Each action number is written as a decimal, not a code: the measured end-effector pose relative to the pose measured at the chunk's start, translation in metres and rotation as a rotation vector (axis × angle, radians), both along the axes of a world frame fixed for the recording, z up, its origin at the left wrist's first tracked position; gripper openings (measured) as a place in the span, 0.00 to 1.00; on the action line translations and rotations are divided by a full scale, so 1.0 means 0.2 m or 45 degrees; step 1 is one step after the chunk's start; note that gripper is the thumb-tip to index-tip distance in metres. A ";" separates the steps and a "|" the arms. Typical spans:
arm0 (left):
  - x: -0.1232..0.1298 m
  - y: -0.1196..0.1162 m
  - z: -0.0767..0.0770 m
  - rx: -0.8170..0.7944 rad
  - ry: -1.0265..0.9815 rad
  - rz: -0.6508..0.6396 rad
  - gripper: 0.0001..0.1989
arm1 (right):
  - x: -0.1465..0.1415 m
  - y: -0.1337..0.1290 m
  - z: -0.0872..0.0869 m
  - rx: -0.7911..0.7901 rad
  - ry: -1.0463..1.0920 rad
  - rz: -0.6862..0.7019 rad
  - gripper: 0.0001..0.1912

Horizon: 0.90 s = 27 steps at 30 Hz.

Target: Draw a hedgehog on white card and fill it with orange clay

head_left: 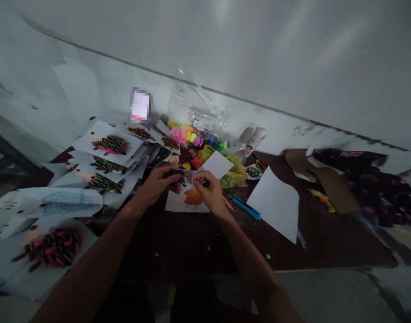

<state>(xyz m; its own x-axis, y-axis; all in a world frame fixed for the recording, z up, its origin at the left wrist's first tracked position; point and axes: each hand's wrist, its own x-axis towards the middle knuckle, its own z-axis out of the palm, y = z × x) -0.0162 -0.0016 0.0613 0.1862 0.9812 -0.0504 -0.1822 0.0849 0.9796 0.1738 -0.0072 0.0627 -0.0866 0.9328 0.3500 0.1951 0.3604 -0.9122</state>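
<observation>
Above the middle of the table, my left hand [163,181] pinches a small clear plastic packet [188,176] with something dark in it, perhaps black modelling clay. The fingers of my right hand [208,187] are closed on the packet's right end. Just below both hands lies a white sheet [173,205] bearing an orange-brown rounded shape [193,196] with small feet, partly covered by my right hand. An orange stick-like tool [227,202] and a blue cutter [246,207] rest to the right of my right hand.
Sheets with clay hedgehogs [109,144] are piled on the left. Bagged coloured clay [192,134] stands by the wall, near a yellow plastic bag [237,169]. White paper [275,202], a yellow cutter [322,200] and dark flowered cloth [369,179] lie rightward.
</observation>
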 end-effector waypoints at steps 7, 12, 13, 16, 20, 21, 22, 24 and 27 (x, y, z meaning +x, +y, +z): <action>-0.01 0.00 0.00 -0.057 0.016 -0.049 0.19 | 0.02 0.02 -0.03 -0.107 0.043 0.177 0.07; 0.00 0.00 -0.01 -0.057 -0.040 -0.114 0.18 | 0.02 0.02 -0.05 -0.112 -0.037 0.152 0.06; 0.00 0.00 -0.02 -0.047 -0.052 -0.118 0.19 | 0.01 0.02 -0.05 -0.097 -0.062 0.129 0.06; 0.00 0.00 -0.03 -0.009 -0.071 -0.154 0.20 | 0.01 0.02 -0.06 -0.040 -0.108 0.081 0.08; 0.00 0.00 -0.04 -0.007 -0.091 -0.163 0.20 | 0.02 0.02 -0.05 0.019 -0.099 0.048 0.10; 0.00 0.00 -0.04 -0.018 -0.087 -0.142 0.19 | 0.02 0.02 -0.05 0.012 -0.093 0.057 0.09; 0.00 0.00 -0.04 -0.030 -0.079 -0.115 0.19 | 0.02 0.02 -0.05 -0.007 -0.088 0.081 0.08; 0.00 0.00 -0.03 -0.050 -0.070 -0.061 0.19 | 0.02 0.02 -0.05 -0.061 -0.075 0.142 0.06; 0.00 -0.01 -0.02 -0.054 -0.052 -0.041 0.19 | 0.02 0.02 -0.06 -0.123 -0.053 0.186 0.08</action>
